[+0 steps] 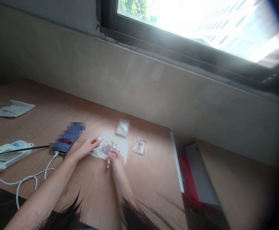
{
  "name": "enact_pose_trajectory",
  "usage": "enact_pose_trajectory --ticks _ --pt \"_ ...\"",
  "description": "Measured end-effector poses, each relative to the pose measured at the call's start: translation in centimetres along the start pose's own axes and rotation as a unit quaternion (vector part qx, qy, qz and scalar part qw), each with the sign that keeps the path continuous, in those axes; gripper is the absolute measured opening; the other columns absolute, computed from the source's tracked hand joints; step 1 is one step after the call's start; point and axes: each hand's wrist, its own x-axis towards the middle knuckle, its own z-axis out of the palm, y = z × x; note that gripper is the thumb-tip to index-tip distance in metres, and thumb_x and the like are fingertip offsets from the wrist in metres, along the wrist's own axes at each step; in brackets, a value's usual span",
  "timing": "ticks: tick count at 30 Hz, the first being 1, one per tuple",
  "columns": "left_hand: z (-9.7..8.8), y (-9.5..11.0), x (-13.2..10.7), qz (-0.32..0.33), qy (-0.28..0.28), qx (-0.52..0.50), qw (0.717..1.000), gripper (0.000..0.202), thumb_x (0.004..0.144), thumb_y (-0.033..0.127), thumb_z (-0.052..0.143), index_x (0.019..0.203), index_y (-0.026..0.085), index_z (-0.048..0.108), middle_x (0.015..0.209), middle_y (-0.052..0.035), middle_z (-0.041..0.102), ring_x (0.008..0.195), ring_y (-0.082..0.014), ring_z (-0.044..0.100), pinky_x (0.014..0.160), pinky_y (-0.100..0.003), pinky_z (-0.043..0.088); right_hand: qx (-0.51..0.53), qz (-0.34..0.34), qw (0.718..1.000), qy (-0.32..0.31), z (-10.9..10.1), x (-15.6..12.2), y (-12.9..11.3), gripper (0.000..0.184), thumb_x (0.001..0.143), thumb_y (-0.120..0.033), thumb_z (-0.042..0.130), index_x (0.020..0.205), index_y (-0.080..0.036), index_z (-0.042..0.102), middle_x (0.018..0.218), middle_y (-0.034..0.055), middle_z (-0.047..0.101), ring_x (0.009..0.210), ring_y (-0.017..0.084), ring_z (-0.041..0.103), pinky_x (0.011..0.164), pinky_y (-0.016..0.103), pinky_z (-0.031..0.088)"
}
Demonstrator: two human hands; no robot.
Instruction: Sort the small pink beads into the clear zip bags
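Note:
My left hand (88, 147) pinches the edge of a small clear plastic bag (103, 149) holding tiny reddish beads, over a white sheet (121, 146) on the wooden table (141, 179). My right hand (114, 157) rests on the sheet just right of the bag, fingers curled down onto the beads; what they hold is too small to make out. A few loose beads lie scattered on the sheet.
Two more small clear bags lie beyond, one at the back (122, 127) and one to the right (140, 146). A phone (66, 140) with a cable lies left, beside a white power strip (5, 155). A white packet (14, 108) is far left. A gap with a red and white object (197, 179) is right.

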Motion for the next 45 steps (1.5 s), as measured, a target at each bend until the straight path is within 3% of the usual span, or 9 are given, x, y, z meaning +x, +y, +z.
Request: enact_pose_trajectory --ticks 4,10,15,20,23,31,37,41,45 --pt "-0.6 -0.5 -0.8 0.012 -0.023 -0.003 1.000 0.038 0.070 0.050 0.047 0.077 0.014 0.057 0.058 0.0024 0.053 0.044 -0.0083 0.042 0.040 -0.018 0.031 0.006 -0.002 1.000 -0.012 -0.1 -0.5 -0.2 0.037 0.054 -0.035 0.066 0.081 -0.015 0.049 0.054 -0.0016 0.060 0.031 0.007 0.045 0.028 0.020 0.039" --pt "-3.4 -1.0 -2.2 0.019 -0.193 0.054 0.979 0.039 0.073 0.049 0.045 0.084 0.016 0.063 0.078 -0.0016 0.061 0.065 -0.0136 0.052 0.062 -0.022 0.038 -0.058 -0.040 0.997 0.043 -0.9 -1.6 -1.0 0.025 0.060 -0.031 0.061 0.077 -0.015 0.052 0.065 0.0034 0.064 0.041 0.010 0.053 0.036 0.019 0.040" --pt "-2.3 -0.3 -1.1 0.038 -0.087 0.039 0.995 0.039 0.073 0.049 0.044 0.093 0.018 0.057 0.079 0.0001 0.058 0.065 -0.0126 0.050 0.061 -0.021 0.037 -0.205 -0.191 0.951 0.132 -0.8 -1.5 -3.3 0.011 0.064 -0.024 0.054 0.070 -0.017 0.060 0.067 0.0018 0.062 0.057 0.013 0.055 0.052 0.023 0.042" --pt "0.8 1.1 0.6 0.096 -0.071 0.018 0.993 0.032 0.072 0.046 0.047 0.071 0.015 0.055 0.065 0.0017 0.053 0.060 -0.0122 0.048 0.054 -0.020 0.035 -0.287 -0.251 0.914 0.140 -0.3 -1.3 -5.4 0.015 0.067 -0.025 0.052 0.075 -0.018 0.062 0.074 0.0037 0.063 0.066 0.016 0.055 0.063 0.026 0.041" --pt "1.5 1.4 0.9 0.107 -0.068 0.003 0.992 0.029 0.073 0.043 0.047 0.066 0.015 0.052 0.062 0.0025 0.051 0.059 -0.0119 0.048 0.054 -0.020 0.035 -0.277 -0.243 0.916 0.156 -0.6 -1.0 -5.9 0.017 0.066 -0.028 0.054 0.075 -0.016 0.061 0.072 0.0046 0.062 0.064 0.016 0.054 0.060 0.026 0.040" --pt "1.5 1.1 0.2 0.095 -0.079 0.015 0.992 0.029 0.071 0.042 0.046 0.069 0.015 0.056 0.063 0.0017 0.053 0.061 -0.0131 0.049 0.056 -0.021 0.037 -0.254 -0.165 0.948 0.100 -0.2 -1.7 -5.9 0.018 0.066 -0.028 0.050 0.053 -0.015 0.052 0.055 0.0005 0.055 0.056 0.013 0.049 0.056 0.023 0.036" --pt "1.6 0.5 -0.2 0.095 -0.074 0.036 0.992 0.030 0.073 0.042 0.045 0.069 0.014 0.054 0.065 0.0009 0.053 0.064 -0.0135 0.048 0.058 -0.022 0.037 -0.255 -0.159 0.949 0.095 0.5 -2.4 -5.3 0.019 0.069 -0.027 0.047 0.054 -0.016 0.048 0.055 -0.0014 0.051 0.057 0.012 0.047 0.056 0.022 0.035" --pt "1.5 0.8 -0.7 0.106 -0.066 0.048 0.991 0.028 0.076 0.039 0.044 0.069 0.014 0.054 0.067 0.0013 0.052 0.065 -0.0130 0.048 0.059 -0.021 0.035 -0.237 -0.148 0.960 0.028 -0.1 -1.8 -4.9 0.020 0.070 -0.033 0.049 0.061 -0.015 0.053 0.061 0.0005 0.056 0.061 0.013 0.050 0.060 0.023 0.036" --pt "1.6 1.4 -0.8 0.097 -0.100 0.041 0.989 0.030 0.077 0.041 0.041 0.068 0.014 0.053 0.064 0.0026 0.049 0.061 -0.0112 0.045 0.055 -0.020 0.034 -0.239 -0.143 0.960 0.028 -0.4 -1.0 -4.9 0.018 0.067 -0.030 0.052 0.058 -0.015 0.054 0.057 0.0007 0.056 0.058 0.013 0.049 0.059 0.024 0.036"
